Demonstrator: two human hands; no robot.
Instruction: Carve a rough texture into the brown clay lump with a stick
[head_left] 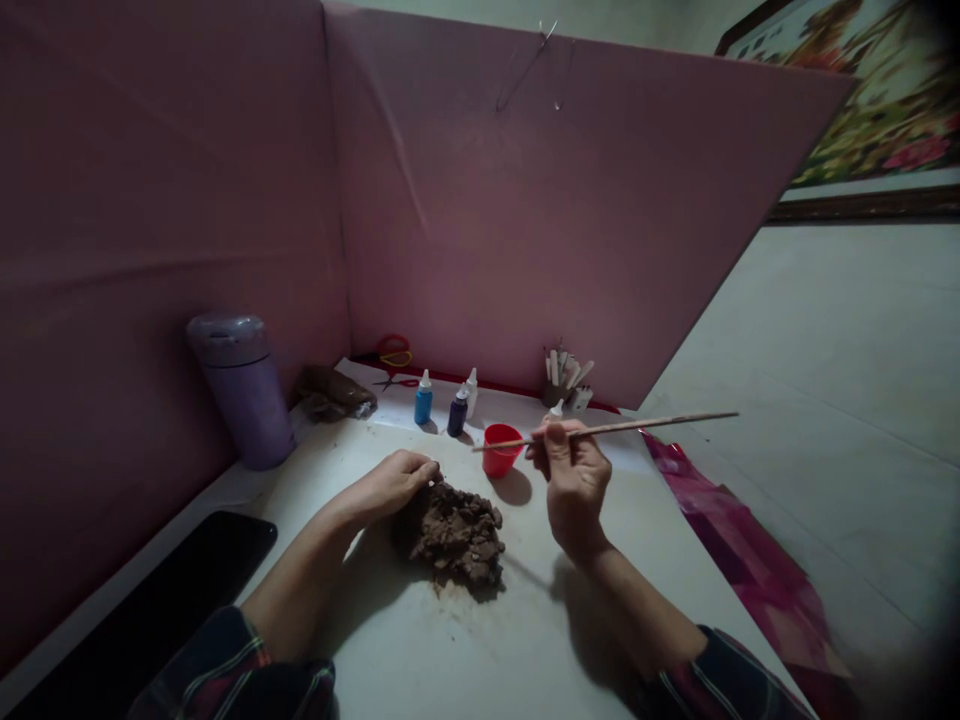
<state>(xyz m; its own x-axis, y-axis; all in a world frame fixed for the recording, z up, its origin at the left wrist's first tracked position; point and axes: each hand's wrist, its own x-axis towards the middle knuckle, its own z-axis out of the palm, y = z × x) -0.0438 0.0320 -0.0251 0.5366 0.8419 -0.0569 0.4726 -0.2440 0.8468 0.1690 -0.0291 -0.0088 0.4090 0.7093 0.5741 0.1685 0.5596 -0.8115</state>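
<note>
Nr middle of white tabletop (420,670), rough mound of brown clay (459,535), all lumps & crumbs, low & uneven. Up at its far L edge, L hand (390,485), fingers bunched w/ thumb, right against clay; can't tell if pinching a bit or merely resting there. Over on R side, R hand (577,490), closed round slim stick (637,425) in pen-type grip, raised above tabletop, one end out to R, other end at red cup (501,462), over or just in front of rim; can't tell if touching, nor contents of cup. Progress check: clay gathered in one heap, yes; smoothing, none visible; clear finished outline, none; added colour on top, none visible. Prob. v. rough stage, judging by that broken surface; amt of work left, impossible to say. Loose crumbs (452,638) nr front of mound, light scatter only. Behind, nr cup, blue bottle (424,402), dark bottle (457,415) & white bottle (472,390), all upright w/ nozzle tops on. Farther R, pot of tools (557,393), upright too. Back L, scissors (394,352) & brown bundle (330,392), well apart from both hands.
</note>
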